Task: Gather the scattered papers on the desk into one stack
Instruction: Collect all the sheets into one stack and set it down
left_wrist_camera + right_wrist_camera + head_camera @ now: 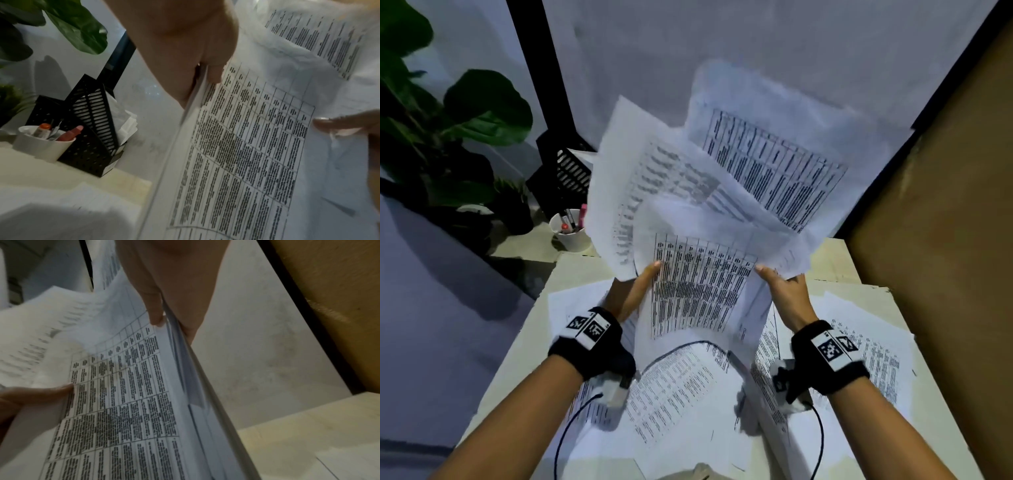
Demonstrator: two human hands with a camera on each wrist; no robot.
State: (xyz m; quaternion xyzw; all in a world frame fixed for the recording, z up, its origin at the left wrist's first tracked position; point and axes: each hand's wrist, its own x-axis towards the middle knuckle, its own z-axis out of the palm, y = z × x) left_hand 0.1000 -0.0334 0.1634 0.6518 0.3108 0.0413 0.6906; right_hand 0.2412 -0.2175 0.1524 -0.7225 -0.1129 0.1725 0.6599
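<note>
White printed papers (pixel 698 219) are held fanned above the bench (pixel 832 260) in the head view, pinched by the left hand (pixel 635 291) and right hand (pixel 787 294); more loose sheets (pixel 674 387) are left lying below, so gathering is judged partly done. From the left wrist, fingers (pixel 213 71) are seen clamped on the bundle's edge. From the right wrist, the sheet count is blurred.

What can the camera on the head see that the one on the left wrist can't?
Only the head view shows both wrist bands, the right one, and printed sheets lying on the desk. Only the left wrist view shows the white paper inside the black file holder. Both show the left hand and right hand holding the fanned papers, plus the white pen cup and plant.
</note>
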